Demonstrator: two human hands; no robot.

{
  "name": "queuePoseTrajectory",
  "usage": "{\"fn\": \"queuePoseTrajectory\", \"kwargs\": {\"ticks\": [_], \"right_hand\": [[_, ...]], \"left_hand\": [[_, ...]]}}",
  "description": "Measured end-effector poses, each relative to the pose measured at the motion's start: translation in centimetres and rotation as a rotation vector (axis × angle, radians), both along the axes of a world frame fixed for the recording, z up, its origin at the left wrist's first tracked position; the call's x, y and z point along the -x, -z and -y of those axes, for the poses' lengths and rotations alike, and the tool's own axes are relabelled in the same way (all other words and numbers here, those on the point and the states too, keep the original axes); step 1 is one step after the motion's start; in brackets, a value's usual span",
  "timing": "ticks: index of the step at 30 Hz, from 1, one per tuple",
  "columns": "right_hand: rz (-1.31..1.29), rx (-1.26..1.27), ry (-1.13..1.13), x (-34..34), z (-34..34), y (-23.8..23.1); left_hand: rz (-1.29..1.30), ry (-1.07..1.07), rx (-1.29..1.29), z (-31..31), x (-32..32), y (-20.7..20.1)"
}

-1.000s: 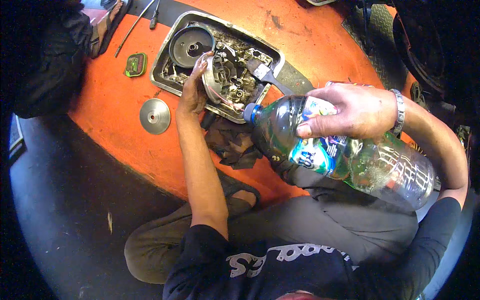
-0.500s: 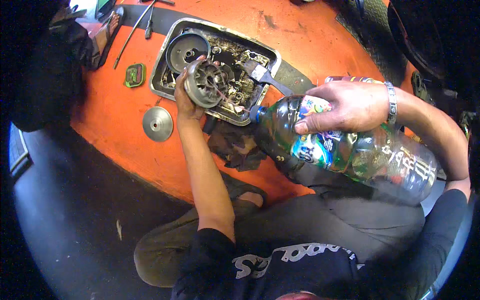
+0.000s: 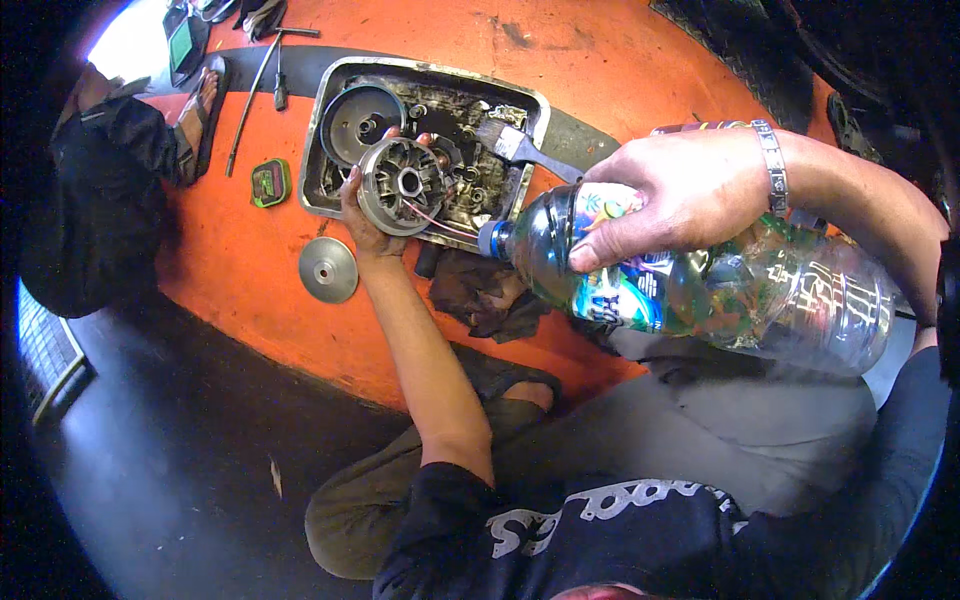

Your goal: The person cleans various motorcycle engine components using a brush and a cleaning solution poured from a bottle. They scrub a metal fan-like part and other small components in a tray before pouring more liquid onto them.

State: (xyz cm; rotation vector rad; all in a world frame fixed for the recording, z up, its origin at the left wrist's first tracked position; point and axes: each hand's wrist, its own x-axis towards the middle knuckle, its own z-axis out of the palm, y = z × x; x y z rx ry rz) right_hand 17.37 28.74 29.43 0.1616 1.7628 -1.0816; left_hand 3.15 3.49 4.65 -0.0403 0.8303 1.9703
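My left hand (image 3: 370, 225) grips a round metal machine part (image 3: 392, 190) with ribs and a centre hole, its fingers round the rim. Its ribbed face is turned up, over the near edge of a metal tray (image 3: 325, 207). My right hand (image 3: 680, 190) is wrapped round a large clear plastic bottle (image 3: 800, 300), which lies nearly level with its blue cap towards the part. Between cap and part runs a thin pinkish jet of liquid (image 3: 437, 222). In the tray rests a dark round metal drum (image 3: 350, 125) beside a paintbrush (image 3: 520, 145) that leans over the rim.
A flat metal disc (image 3: 328, 270) and a small green-edged box (image 3: 270, 183) lie on the orange floor. Near the tray is a crumpled dark cloth (image 3: 485, 295). A T-handled rod (image 3: 255, 100) and a screwdriver (image 3: 281, 90) lie farther off. Another person's sandalled foot (image 3: 195, 120) is at left.
My left hand has tipped the ribbed part so its face looks more upward. The bottle has come slightly left, nearer the part, and the jet shows more clearly.
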Motion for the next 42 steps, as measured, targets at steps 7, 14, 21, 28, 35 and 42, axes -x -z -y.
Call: {"fn": "queuePoseTrajectory", "kwargs": {"ticks": [7, 14, 21, 28, 35, 42], "right_hand": [[0.036, 0.042, 0.071, -0.3, -0.1, 0.4], [0.085, 0.023, 0.029, -0.6, -0.5, 0.7], [0.073, 0.078, 0.004, -1.1, 0.0, 0.8], [0.024, 0.113, 0.002, -1.3, -0.1, 0.7], [-0.026, -0.054, 0.006, -1.4, -0.4, -0.1], [-0.010, 0.005, 0.023, -1.6, -0.6, 0.2]], "left_hand": [[0.144, 0.003, -0.199, 0.2, -0.1, -0.3], [0.089, 0.052, -0.233, 0.5, 0.0, -0.3], [0.057, 0.071, -0.304, 0.6, 0.1, -0.3], [0.063, 0.068, -0.323, 0.8, 0.3, -0.1], [0.021, 0.066, -0.250, 0.7, 0.5, -0.5], [0.007, 0.011, -0.173, 0.5, 0.3, -0.7]]}}
